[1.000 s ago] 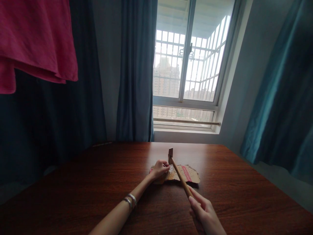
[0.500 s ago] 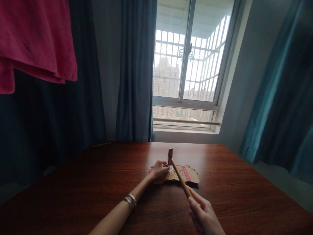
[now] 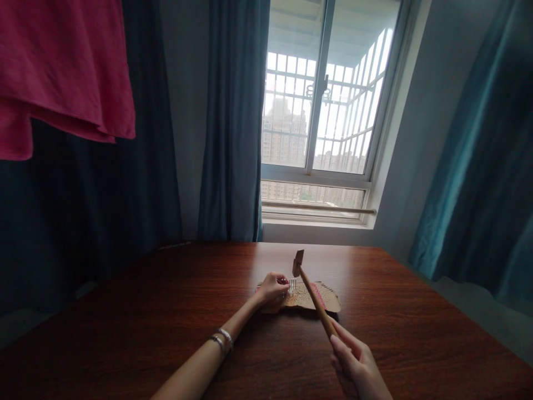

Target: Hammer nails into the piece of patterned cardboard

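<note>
A flat piece of tan cardboard (image 3: 306,300) lies on the table, covered with small dark dots and crossed by a pink band. My left hand (image 3: 273,289) rests over its left part with fingers closed in a pinch; what they grip is hidden. Right beside those fingertips stand several thin, pale, metallic-looking prongs (image 3: 292,285), too small to identify. My right hand (image 3: 358,361) is wrapped round the wooden handle of a hammer (image 3: 318,303). The hammer's head (image 3: 298,263) is raised above the far edge of the cardboard, apart from the prongs.
The dark reddish-brown wooden table (image 3: 166,311) extends to a barred window (image 3: 316,111) at the back. Blue curtains (image 3: 231,122) hang on both sides. A pink cloth (image 3: 70,72) hangs at the upper left.
My right hand and the hammer have shifted slightly to the right, with the head moving away from my left fingers. The left hand has stayed nearly in place, pinching.
</note>
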### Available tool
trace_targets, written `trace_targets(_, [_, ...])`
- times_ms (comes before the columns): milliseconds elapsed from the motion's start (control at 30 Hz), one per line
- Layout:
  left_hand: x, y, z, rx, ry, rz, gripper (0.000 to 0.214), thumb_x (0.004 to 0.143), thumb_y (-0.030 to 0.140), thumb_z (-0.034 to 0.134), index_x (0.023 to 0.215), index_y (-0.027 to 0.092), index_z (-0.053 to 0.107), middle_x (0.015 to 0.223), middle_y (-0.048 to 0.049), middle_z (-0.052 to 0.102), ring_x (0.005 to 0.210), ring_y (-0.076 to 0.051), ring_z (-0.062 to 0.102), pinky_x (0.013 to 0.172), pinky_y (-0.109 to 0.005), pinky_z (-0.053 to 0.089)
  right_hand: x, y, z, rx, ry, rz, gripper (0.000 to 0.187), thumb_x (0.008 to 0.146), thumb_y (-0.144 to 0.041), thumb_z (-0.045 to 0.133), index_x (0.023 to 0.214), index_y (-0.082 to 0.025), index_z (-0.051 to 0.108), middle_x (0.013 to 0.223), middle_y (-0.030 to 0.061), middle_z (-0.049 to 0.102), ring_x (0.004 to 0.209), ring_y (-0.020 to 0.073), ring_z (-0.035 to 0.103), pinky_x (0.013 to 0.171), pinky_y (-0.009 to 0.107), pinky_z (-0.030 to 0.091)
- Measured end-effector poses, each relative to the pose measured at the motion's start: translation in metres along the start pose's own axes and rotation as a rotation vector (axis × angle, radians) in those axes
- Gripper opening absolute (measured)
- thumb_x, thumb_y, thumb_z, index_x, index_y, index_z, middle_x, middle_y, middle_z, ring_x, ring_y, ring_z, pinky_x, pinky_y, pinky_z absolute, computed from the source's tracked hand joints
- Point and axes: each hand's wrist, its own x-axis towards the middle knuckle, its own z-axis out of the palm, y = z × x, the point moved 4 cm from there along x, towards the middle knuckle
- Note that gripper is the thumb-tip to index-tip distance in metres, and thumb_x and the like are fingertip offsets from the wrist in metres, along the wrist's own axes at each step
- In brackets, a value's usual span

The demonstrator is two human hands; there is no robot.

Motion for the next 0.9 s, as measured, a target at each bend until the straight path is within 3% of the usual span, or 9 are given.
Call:
trace_targets(100, [0.004,0.004,-0.008,-0.079,-0.05,0.007,0.034,0.063,0.037,0.064,0.083,0.011,0.068,0.074,-0.0052,0.067,0.07,-0.017,0.059,0.06,-0.023,0.043,0.004,-0.006,-0.015,-0.092,0.077,-0.139,0.073,0.064,-0.045,0.067,0.125,-0.01,0.046,0.049,-0.0048,0.05,0.04,0.0064,0.041,0.036,0.016,0.031])
trace_targets(167, [0.009,0.011,-0.022,-0.159,-0.032,0.035,0.041,0.063,0.039,0.064,0.094,0.012,0.066,0.081,-0.0075,0.067,0.075,-0.018,0.059,0.064,-0.025,0.045,0.007,-0.008,-0.026,-0.157,0.137,-0.235,0.069,0.062,-0.041,0.067,0.122,-0.01,0.051,0.067,0.0022,0.064,0.058,0.013,0.057,0.052,0.021,0.044])
trace_targets(267, [0.018,0.019,-0.052,-0.243,0.081,0.072,0.037,0.07,0.04,0.058,0.094,0.013,0.066,0.086,-0.0104,0.067,0.079,-0.02,0.059,0.069,-0.028,0.046,0.012,-0.006,-0.042,-0.274,0.198,-0.285,0.065,0.064,-0.039,0.062,0.122,-0.011,0.051,0.098,0.0083,0.067,0.089,0.0208,0.061,0.072,0.024,0.047])
trace_targets(400, [0.018,0.014,-0.078,-0.199,0.184,-0.014,0.033,0.071,0.037,0.052,0.085,0.011,0.066,0.079,-0.0112,0.066,0.074,-0.021,0.06,0.063,-0.029,0.046,0.012,-0.003,-0.067,-0.557,0.341,-0.261,0.061,0.063,-0.04,0.06,0.117,-0.013,0.056,0.106,0.0087,0.066,0.097,0.0236,0.06,0.082,0.024,0.045])
trace_targets(533, [-0.004,-0.004,-0.077,-0.014,0.134,-0.016,0.032,0.068,0.038,0.056,0.082,0.012,0.067,0.081,-0.0096,0.066,0.076,-0.021,0.06,0.069,-0.03,0.045,0.005,-0.008,-0.088,-0.843,0.491,-0.256,0.051,0.068,-0.041,0.053,0.113,-0.018,0.06,0.097,0.0076,0.069,0.09,0.0241,0.063,0.075,0.025,0.048])
trace_targets(667, [-0.035,-0.017,-0.068,0.128,0.015,0.069,0.044,0.066,0.045,0.06,0.097,0.014,0.064,0.096,-0.0093,0.063,0.09,-0.023,0.057,0.079,-0.03,0.044,-0.003,-0.013,-0.105,-1.091,0.567,-0.206,0.046,0.071,-0.039,0.047,0.111,-0.022,0.061,0.091,0.0072,0.071,0.083,0.0255,0.065,0.069,0.03,0.049])
trace_targets(900, [-0.056,-0.007,-0.064,0.22,-0.167,0.116,0.085,0.052,0.054,0.071,0.123,0.015,0.046,0.124,-0.0126,0.048,0.115,-0.027,0.042,0.099,-0.034,0.033,-0.007,-0.01,-0.128,-1.223,0.562,-0.133,0.044,0.074,-0.036,0.042,0.113,-0.024,0.06,0.085,0.008,0.071,0.078,0.0261,0.065,0.065,0.032,0.048])
